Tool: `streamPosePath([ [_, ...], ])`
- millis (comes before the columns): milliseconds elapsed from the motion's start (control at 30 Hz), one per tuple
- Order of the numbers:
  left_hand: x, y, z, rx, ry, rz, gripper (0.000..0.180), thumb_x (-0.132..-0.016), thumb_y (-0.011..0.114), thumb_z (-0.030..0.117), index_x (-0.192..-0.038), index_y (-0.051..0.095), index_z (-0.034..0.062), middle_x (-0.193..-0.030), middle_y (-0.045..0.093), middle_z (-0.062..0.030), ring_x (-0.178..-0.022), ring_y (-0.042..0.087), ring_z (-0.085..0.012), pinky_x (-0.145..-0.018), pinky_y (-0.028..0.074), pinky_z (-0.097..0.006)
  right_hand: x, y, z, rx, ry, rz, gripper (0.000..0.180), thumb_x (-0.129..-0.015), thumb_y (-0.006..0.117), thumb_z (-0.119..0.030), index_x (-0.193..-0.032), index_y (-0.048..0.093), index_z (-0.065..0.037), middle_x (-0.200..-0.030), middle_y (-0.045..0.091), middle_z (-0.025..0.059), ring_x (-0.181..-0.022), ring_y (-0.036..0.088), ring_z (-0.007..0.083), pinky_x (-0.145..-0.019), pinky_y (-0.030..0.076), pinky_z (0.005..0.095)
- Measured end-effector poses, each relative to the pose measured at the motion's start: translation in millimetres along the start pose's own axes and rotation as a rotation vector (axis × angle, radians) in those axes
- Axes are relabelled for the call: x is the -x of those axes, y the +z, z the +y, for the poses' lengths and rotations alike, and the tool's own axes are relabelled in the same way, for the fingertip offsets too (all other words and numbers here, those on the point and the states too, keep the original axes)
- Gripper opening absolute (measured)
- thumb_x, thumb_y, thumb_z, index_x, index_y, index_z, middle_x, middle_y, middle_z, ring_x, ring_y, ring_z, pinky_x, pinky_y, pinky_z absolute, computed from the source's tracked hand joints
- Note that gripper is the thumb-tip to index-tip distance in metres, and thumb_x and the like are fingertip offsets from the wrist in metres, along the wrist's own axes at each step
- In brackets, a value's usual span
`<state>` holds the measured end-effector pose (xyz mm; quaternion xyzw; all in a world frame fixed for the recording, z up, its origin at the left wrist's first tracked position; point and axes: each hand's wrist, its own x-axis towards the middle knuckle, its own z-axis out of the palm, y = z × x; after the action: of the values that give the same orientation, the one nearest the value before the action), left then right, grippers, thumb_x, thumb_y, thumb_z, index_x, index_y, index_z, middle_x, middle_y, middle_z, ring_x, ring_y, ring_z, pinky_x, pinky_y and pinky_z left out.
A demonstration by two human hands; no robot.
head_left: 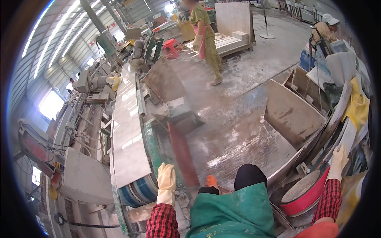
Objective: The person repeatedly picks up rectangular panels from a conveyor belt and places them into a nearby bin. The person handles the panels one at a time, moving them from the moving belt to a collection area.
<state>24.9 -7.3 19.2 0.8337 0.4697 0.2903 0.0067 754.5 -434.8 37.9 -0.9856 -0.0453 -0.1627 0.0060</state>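
Observation:
My left hand (166, 182), in a cream rubber glove, rests with fingers stretched on the green frame (152, 139) along the edge of a roller conveyor. A long pale stone slab (129, 146) lies on that conveyor, just left of the hand, and a blue roller (139, 192) shows below its near end. My right hand (339, 160), also gloved, reaches out to the far right beside a pale upright strip (344, 137). Its fingers look extended and hold nothing I can make out. Below it stands a red-rimmed round tub (305, 196) with a grey top.
A person (206, 39) in olive clothes walks across the wet floor (230, 123); another in a white cap (327, 29) is at far right. Brown slabs (293, 113) lean on the right, near a yellow cloth (358, 105). A red stool (171, 48) and a slab-loaded pallet (234, 43) stand farther back.

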Motion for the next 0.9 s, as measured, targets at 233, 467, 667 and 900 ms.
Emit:
streamPosePath([
  [233,0,-9,0,0.008,0.001,-0.048,0.020,-0.089,0.067,0.009,-0.108,0.071,0.0063,-0.115,0.071,-0.0151,-0.123,0.060,-0.0420,-0.111,0.042,-0.051,8,-8,-10,0.019,0.016,-0.097,0.055,-0.102,0.048,-0.042,-0.155,0.041,-0.025,-0.159,0.044,0.0029,-0.147,0.039,0.0230,-0.112,0.034,0.0652],
  [467,-2,-9,4,0.016,-0.001,-0.002,0.017,-0.090,0.066,0.010,-0.105,0.072,0.0074,-0.113,0.072,-0.0137,-0.123,0.059,-0.0411,-0.110,0.043,-0.051,6,10,11,-0.030,-0.034,-0.013,0.054,-0.102,0.051,-0.042,-0.152,0.045,-0.023,-0.158,0.045,0.0014,-0.145,0.042,0.0242,-0.107,0.039,0.0621],
  [667,3,-9,3,0.001,-0.046,0.024,0.013,-0.091,0.067,0.011,-0.101,0.074,0.0086,-0.112,0.073,-0.0129,-0.124,0.060,-0.0398,-0.110,0.044,-0.050,26,-17,-10,0.011,-0.022,-0.077,0.053,-0.102,0.050,-0.043,-0.151,0.047,-0.023,-0.156,0.047,0.0026,-0.143,0.044,0.0252,-0.106,0.040,0.0634],
  [900,1,-4,1,0.020,-0.021,0.037,0.013,-0.092,0.066,0.012,-0.101,0.074,0.0087,-0.110,0.073,-0.0121,-0.123,0.061,-0.0396,-0.110,0.043,-0.050,30,-20,-5,0.001,-0.061,-0.012,0.053,-0.101,0.052,-0.040,-0.148,0.049,-0.018,-0.150,0.052,0.0053,-0.139,0.048,0.0281,-0.105,0.042,0.0603],
])
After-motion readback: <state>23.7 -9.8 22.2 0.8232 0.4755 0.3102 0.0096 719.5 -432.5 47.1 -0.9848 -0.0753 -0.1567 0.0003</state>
